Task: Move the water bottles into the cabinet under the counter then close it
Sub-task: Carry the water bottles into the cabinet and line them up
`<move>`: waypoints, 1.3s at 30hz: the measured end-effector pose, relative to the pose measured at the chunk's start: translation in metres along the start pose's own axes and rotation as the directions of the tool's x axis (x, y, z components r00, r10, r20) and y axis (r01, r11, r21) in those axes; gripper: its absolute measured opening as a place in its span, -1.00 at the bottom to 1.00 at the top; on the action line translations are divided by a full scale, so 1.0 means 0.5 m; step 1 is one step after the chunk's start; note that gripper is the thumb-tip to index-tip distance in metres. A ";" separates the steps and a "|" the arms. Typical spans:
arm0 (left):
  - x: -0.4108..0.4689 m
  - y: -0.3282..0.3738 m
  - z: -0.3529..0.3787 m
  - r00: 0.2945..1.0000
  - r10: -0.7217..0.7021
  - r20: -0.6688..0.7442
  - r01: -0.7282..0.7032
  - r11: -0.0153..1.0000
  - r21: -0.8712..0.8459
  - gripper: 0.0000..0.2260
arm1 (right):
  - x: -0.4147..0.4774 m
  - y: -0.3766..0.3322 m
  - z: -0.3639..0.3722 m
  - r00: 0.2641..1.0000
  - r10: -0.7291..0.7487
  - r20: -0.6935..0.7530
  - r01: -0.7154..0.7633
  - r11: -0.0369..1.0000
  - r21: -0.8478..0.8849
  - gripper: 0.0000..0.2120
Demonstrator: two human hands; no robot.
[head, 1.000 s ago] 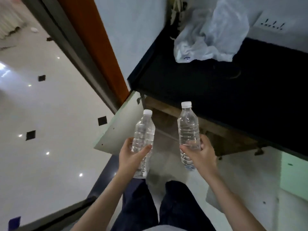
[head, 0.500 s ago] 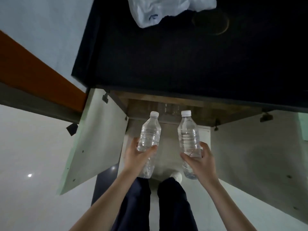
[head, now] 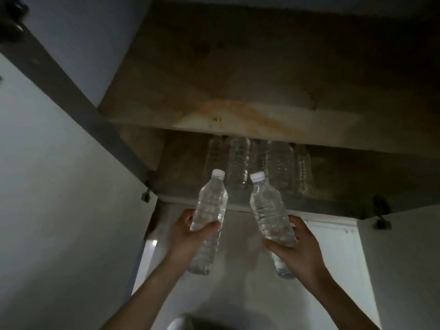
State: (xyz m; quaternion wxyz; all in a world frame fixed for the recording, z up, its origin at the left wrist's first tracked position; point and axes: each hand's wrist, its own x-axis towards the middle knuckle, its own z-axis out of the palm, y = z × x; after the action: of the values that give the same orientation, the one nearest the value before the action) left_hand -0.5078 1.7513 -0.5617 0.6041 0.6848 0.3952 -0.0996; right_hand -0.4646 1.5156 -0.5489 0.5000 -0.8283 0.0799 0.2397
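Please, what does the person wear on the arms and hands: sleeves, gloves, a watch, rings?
The left hand and the right hand wear no gloves, and no ring shows on either. The left forearm and the right forearm are bare to the picture's lower edge: no sleeve, watch or bracelet. The light is dim, so a thin ring could be missed.

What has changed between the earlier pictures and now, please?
The view has dropped to the open cabinet; the left hand and right hand have carried the left bottle and right bottle nearer its lower shelf, where stored bottles stand. The counter top has left view. Unchanged: each grip, and the open doors.
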 end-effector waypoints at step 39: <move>0.453 0.075 0.149 0.871 0.484 -0.085 -0.455 0.860 0.231 -0.83 | 0.445 0.026 0.160 0.864 -0.350 -0.362 0.189 0.891 -0.412 -0.61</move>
State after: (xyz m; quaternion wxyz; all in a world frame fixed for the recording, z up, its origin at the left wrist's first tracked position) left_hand -0.3063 1.7808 -0.6911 0.5075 0.8239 0.2451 0.0593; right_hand -0.3009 1.6026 -0.6961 0.3374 -0.9410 0.0229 -0.0103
